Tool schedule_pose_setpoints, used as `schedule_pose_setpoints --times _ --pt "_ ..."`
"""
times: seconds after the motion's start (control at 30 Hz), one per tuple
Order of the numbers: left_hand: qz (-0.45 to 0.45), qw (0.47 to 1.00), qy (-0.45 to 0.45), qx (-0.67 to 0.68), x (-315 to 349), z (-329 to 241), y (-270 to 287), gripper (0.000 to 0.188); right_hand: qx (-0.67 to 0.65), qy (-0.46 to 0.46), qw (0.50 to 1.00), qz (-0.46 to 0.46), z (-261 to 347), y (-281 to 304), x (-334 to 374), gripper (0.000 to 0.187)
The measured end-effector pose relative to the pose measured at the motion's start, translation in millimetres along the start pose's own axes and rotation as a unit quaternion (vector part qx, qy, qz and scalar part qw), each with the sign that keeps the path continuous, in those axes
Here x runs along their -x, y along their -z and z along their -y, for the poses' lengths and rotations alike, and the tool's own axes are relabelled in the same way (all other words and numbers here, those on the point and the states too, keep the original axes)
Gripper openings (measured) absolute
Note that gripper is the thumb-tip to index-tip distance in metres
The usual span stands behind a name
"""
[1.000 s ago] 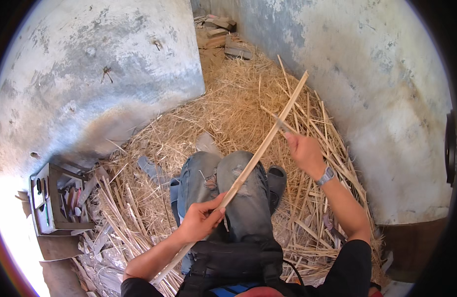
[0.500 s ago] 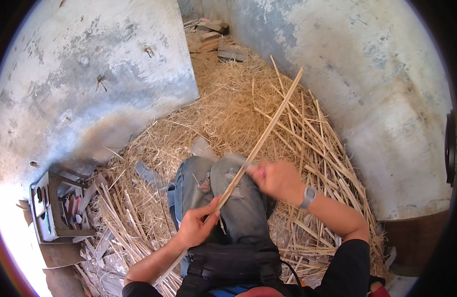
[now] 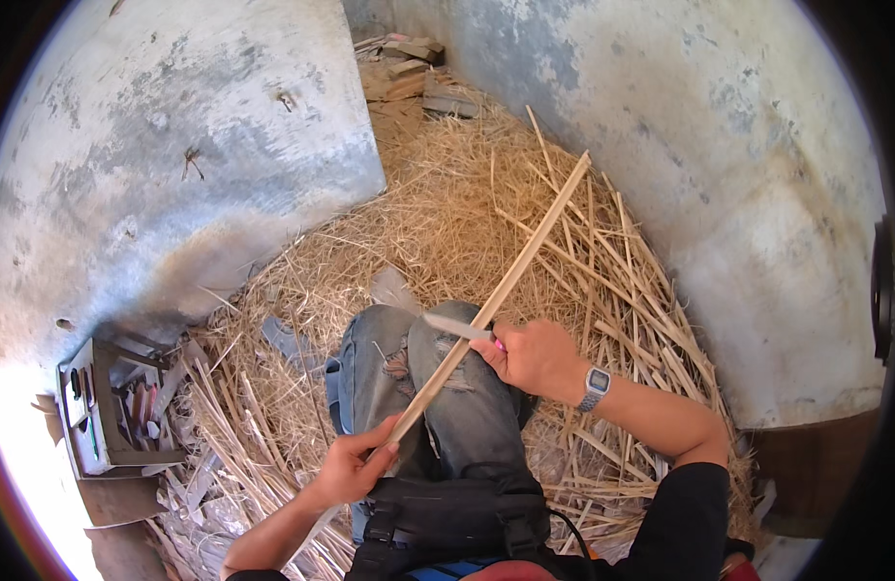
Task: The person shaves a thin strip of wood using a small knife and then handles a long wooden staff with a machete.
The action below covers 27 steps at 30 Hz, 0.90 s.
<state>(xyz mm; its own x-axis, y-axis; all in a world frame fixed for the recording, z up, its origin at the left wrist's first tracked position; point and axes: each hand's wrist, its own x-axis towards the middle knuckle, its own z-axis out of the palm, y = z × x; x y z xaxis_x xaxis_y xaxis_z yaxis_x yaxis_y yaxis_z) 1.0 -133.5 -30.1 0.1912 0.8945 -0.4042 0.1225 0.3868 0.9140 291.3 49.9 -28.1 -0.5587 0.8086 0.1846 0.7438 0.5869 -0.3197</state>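
Since the earlier frames your right hand has drawn back down the bamboo strip, from near its far end to just above your knee, while your left hand has stayed at the lower end. On the left, an open grey box of tools sits by the wall. Your left grip is closed around the strip's near end, above your lap. The strip slants up and right across your jeans over the straw. Your right grip is closed on a knife, its blade pointing left and touching the strip.
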Motion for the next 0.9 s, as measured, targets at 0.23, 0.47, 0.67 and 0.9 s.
schedule_pose_setpoints --times 0.23,0.47,0.67,0.9 --pt "0.025 0.999 -0.016 -0.042 0 5 24 0.045 0.033 0.051 0.998 -0.006 -14 -9 -3 0.059" --pt "0.026 0.998 0.062 -0.012 20 -9 30 0.045 0.117 -0.118 0.982 -0.085 -124 25 -25 0.062" --pt "0.041 0.994 0.094 0.048 21 -9 39 0.044 0.048 -0.066 0.996 -0.040 -57 22 -13 0.060" --pt "0.027 0.997 0.079 0.004 47 17 57 0.045 0.044 -0.116 0.992 -0.013 -65 16 -12 0.065"
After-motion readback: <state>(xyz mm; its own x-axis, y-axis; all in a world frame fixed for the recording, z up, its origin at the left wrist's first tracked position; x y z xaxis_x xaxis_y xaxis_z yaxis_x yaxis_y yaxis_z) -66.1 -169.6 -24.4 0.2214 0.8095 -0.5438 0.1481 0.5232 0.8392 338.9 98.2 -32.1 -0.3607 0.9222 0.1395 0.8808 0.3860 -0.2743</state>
